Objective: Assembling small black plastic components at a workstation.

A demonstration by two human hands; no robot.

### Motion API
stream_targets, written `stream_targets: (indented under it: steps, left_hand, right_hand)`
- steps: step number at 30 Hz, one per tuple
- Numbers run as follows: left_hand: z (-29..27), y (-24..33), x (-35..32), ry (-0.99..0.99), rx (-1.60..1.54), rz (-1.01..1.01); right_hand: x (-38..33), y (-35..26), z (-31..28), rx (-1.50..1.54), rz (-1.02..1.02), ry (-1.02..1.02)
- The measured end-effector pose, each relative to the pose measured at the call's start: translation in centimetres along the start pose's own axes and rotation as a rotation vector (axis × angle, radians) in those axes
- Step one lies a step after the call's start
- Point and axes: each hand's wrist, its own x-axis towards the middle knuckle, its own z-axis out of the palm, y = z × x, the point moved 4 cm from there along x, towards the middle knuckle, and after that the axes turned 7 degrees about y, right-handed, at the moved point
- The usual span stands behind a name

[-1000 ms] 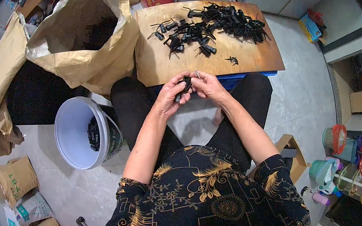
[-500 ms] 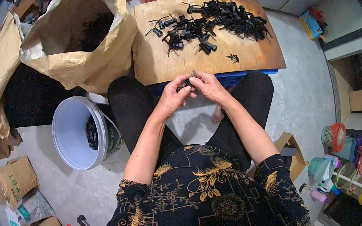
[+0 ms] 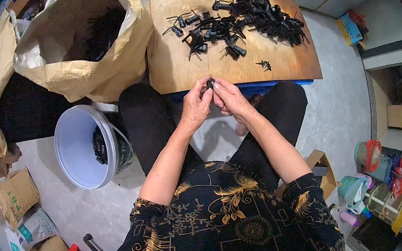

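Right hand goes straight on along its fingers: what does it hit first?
The small black part, already at the fingertips of the right hand; then likely the left hand. Past that, perhaps the wooden board, though depth is unclear.

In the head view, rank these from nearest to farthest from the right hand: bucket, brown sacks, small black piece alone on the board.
From the right hand:
1. Small black piece: ahead, slightly right, on the board.
2. Bucket: left.
3. Brown sacks: far left.
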Motion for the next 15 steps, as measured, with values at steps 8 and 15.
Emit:
stream_targets:
  steps: [8,15]
  left_hand:
    - [0.3,-0.1,0.6,0.037,-0.034,0.014]
    - [0.3,-1.1,1.4,0.102,0.006,0.090]
  right_hand:
    - [0.8,0.2,0.0,0.030,0.005,0.007]
    - [1.3,-0.1,0.4,0.076,0.054,0.005]
